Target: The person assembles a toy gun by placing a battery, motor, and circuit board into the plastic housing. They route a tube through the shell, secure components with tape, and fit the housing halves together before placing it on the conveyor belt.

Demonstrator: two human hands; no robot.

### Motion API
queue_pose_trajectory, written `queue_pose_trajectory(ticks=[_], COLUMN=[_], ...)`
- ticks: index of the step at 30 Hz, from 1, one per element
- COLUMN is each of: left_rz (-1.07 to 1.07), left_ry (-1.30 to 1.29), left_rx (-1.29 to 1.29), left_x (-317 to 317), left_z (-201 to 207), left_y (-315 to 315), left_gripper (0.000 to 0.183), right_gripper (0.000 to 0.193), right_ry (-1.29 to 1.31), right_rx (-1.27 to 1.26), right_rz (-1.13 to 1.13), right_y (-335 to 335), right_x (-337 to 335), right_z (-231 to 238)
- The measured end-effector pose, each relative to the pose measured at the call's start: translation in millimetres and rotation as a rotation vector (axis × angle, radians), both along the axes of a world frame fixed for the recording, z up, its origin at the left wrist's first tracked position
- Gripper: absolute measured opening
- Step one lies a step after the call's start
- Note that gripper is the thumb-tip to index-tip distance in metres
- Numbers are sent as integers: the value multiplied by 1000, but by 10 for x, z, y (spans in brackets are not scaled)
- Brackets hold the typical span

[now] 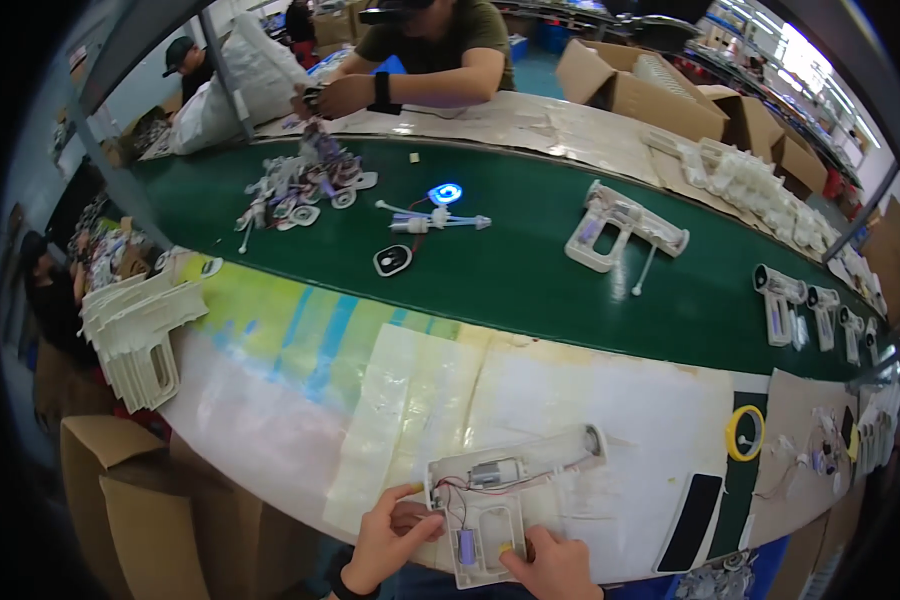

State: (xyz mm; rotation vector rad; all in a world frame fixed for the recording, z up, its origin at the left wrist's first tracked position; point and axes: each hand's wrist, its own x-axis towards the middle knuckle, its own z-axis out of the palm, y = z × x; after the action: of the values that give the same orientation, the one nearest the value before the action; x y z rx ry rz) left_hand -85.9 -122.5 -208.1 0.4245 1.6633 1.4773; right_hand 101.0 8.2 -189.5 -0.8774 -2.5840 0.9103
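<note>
A white plastic toy gun shell half (475, 535) lies open side up on the sheet-covered bench close in front of me. Inside it sit a silver motor (495, 472), thin red and dark wires, and a purple battery cell (466, 547) in the grip. My left hand (390, 535) is closed at the shell's left rear edge, forefinger and thumb against it. At the lower right of the grip, my right hand (555, 567) holds the frame with thumb and fingers. The undersides of both hands' grips are hidden.
Beyond runs a green conveyor belt (510, 260) with a parts pile (305, 185), a lit blue module (445, 193) and another gun body (620, 228). Stacked shells (140, 335) stand left. A yellow tape roll (744, 433) and black phone (690, 522) lie right. A co-worker (430, 60) works opposite.
</note>
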Motion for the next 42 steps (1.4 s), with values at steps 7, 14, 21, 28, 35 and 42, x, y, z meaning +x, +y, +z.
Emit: queue_pose_trajectory(ticks=[7,14,21,28,35,42], left_rz=[15,68,191,366,375,922], left_ry=[113,237,468,775,1129,1813], left_rx=[160,225,179,-55,-248,-898], left_x=[80,102,80,148,-986,-3103], left_z=[-38,-262,-475,-133,319,1108], left_y=[16,-180,-333,-379,-827,-1713], left_gripper=[40,46,31,20,39,58], right_gripper=[24,34,36,30,27,20], right_ry=[-45,-109,-108,3,102,51], right_rx=[113,223,229,436,325,119], right_rz=[-24,-320,-541,-665,-677,-575], right_y=[526,1817,3239,4260,4918,5439], right_x=[204,557,497,725,493,847], right_z=[4,358,13,-623,-1082,-1147])
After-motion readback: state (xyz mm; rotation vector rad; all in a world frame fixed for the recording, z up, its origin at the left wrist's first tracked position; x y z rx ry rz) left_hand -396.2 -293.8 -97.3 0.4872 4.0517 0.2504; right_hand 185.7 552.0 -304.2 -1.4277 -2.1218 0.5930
